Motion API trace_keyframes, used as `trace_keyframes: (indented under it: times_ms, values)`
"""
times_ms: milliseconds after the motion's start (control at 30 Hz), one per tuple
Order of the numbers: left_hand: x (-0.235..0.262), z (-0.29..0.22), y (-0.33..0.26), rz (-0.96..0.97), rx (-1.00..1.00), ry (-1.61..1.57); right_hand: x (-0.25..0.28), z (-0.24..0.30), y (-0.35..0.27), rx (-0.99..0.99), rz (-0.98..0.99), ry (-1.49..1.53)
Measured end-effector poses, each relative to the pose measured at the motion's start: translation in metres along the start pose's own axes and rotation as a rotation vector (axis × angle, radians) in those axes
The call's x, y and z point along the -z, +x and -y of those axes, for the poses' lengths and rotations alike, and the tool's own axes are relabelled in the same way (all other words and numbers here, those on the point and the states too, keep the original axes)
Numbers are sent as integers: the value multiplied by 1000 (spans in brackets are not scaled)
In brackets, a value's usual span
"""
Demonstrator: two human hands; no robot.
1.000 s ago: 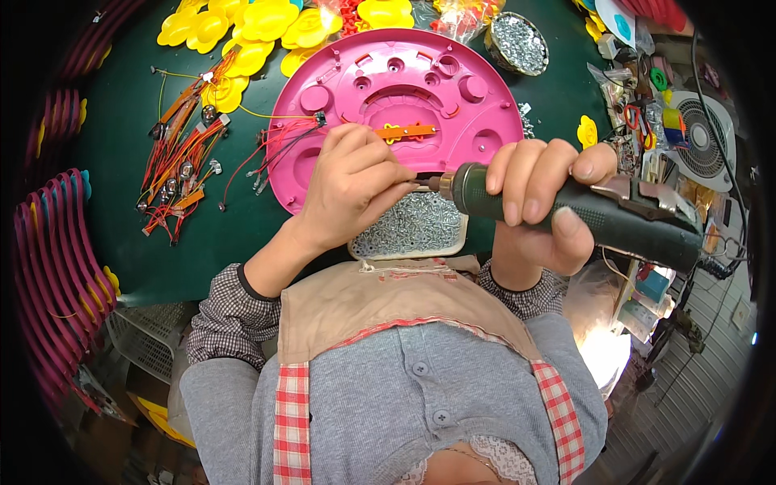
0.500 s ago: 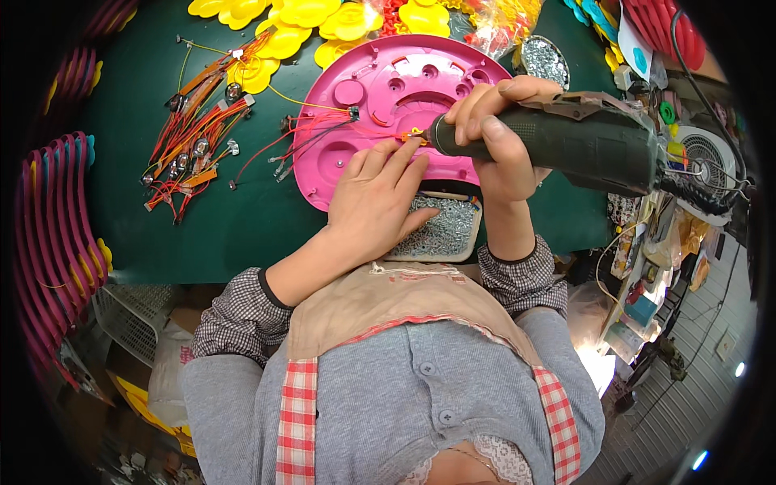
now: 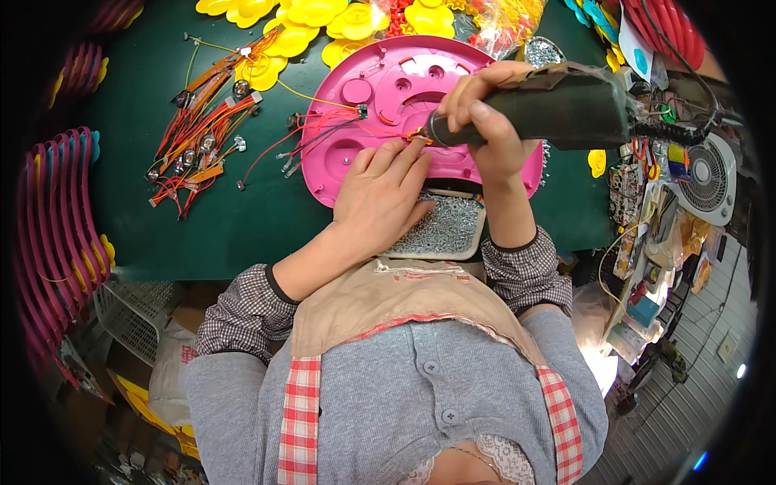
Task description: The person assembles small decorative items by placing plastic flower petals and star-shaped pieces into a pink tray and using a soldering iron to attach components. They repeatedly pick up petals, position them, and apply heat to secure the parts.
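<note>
A dark green table [image 3: 242, 226] carries a round pink plastic disc [image 3: 388, 105], wire bundles [image 3: 202, 137] off to its left and a tray of screws [image 3: 440, 230]. The right hand [image 3: 485, 121], its grip wrapped tight around a dark electric screwdriver [image 3: 558, 105], holds the tip on the disc. Just below that tip the left hand [image 3: 380, 202] lies flat, fingers spread, pressing the disc's near edge.

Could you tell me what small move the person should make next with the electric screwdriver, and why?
Probably press the electric screwdriver straight down. Its tip already meets the pink round housing beside the orange part, the right hand grips it, and the left hand rests flat on the housing, steadying it.
</note>
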State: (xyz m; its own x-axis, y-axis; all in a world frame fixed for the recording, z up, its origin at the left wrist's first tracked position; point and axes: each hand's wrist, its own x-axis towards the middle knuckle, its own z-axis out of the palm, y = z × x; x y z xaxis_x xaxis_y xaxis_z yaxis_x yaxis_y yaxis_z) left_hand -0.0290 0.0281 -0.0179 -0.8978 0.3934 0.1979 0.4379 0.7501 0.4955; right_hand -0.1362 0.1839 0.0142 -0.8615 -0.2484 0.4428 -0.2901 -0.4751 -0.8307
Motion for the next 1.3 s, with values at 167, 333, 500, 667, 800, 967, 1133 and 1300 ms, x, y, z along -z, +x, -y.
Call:
trace_keyframes:
  times_ms: [167, 333, 500, 667, 800, 967, 1133, 1300]
  values:
    - [49, 45, 0, -341, -63, -53, 19, 29, -7, 157, -22, -16]
    - [94, 148, 8, -112, 3, 252, 28, 47, -14, 210, -81, -59]
    - [112, 175, 19, -15, -89, 64, 55, 69, -33, 253, -125, -107]
    - [112, 125, 44, -119, -328, 54, 76, 86, -47, 286, -183, -128]
    - [107, 182, 14, -177, 23, 286, 82, 88, -54, 296, -150, -131]
    - [132, 185, -6, -57, 286, 293, 83, 91, -55, 302, -163, -151]
    - [143, 194, -29, 11, 434, 75, 81, 90, -56, 301, -151, -126]
    - [152, 208, -50, 13, 502, -370, 85, 86, -59, 286, -155, -138]
